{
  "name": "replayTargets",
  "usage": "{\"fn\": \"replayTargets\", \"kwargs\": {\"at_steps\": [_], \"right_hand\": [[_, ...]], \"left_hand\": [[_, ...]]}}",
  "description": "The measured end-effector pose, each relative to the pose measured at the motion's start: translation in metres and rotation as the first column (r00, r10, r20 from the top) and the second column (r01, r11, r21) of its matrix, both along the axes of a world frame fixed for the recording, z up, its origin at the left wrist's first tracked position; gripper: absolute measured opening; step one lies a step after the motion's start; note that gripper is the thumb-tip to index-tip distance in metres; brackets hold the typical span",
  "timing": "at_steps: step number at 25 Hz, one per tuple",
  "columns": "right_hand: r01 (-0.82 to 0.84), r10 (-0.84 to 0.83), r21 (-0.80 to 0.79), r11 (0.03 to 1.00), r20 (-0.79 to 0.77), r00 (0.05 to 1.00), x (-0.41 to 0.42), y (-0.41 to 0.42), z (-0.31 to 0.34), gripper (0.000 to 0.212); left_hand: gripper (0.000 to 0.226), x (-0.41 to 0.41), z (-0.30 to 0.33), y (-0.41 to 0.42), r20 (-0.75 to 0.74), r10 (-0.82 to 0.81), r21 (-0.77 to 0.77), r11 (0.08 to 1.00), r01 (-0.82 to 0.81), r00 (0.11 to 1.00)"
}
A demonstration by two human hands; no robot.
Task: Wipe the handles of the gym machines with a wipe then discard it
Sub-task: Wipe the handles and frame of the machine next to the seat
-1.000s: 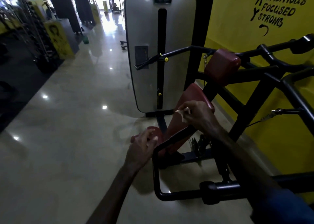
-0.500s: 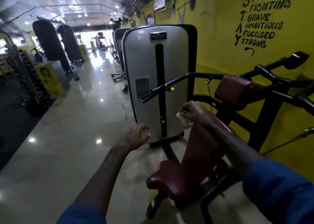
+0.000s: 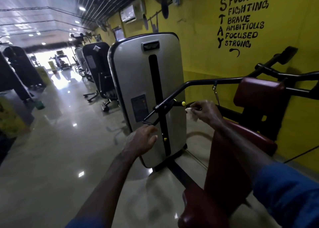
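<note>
Scene, L to R.

Far L: glossy floor (image 3: 57,141) and a row of other machines running to the far end of the gym. No hand near them.

Centre: grey weight-stack shroud (image 3: 146,93) w/ black slot. In front of it, black lever arm (image 3: 195,83) running from upper R down to its L end, w/ yellow-tipped pin (image 3: 183,103) near the lower section.

Left hand (image 3: 142,140): near-centre, just below the lever's low end, not touching it. Fingers loosely curled, slightly apart, holding nothing.

Right hand (image 3: 206,112): R of the yellow pin, near it, apart from the bar. Thumb and fingertips pinched together on the wipe (image 3: 191,114); rest of the fingers curled.

Wipe: small, white, crumpled, sticking out L of the pinch, in air between hand and pin.

Handling (judgement): wipe is v. light, soft, no stiffness; probably damp, may tear if dragged over the pin or bracket edges. Pinch grip suits carrying only. For wiping, wrap it round the tube under palm and fingers, then slide along. Lever is stiff steel tube, smooth, likely pivots under load; steady it w/ the free hand at the low end.

R: maroon pads (image 3: 259,93), yellow wall (image 3: 198,46) w/ painted lettering.
</note>
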State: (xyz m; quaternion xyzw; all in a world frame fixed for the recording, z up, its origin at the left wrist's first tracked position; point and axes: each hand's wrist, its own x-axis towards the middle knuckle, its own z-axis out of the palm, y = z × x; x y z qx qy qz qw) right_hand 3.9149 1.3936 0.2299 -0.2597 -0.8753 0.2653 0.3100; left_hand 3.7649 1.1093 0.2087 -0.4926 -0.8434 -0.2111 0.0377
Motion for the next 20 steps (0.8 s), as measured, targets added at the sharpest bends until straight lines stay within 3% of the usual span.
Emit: {"fn": "replayTargets", "kwargs": {"at_steps": [9, 14, 17, 20], "right_hand": [[0.329, -0.327, 0.016, 0.944, -0.065, 0.943, -0.209, 0.064, -0.041, 0.013], [0.457, -0.457, -0.002, 0.889, -0.046, 0.888, -0.271, 0.1, -0.055, 0.019], [0.432, -0.432, -0.015, 0.902, -0.017, 0.902, -0.296, 0.119, -0.07, 0.02], [0.312, -0.311, -0.078, 0.947, 0.024, 0.95, -0.307, 0.126, -0.085, 0.015]], "left_hand": [[0.031, -0.233, -0.059, 0.076, 0.071, -0.219, 0.073, 0.974, 0.214, 0.973], [0.04, -0.324, -0.069, 0.144, 0.066, -0.292, 0.097, 0.954, 0.285, 0.954], [0.051, -0.371, -0.085, 0.196, 0.076, -0.364, 0.097, 0.929, 0.356, 0.928], [0.046, -0.405, -0.112, 0.246, 0.022, -0.449, 0.102, 0.89, 0.445, 0.893]]}}
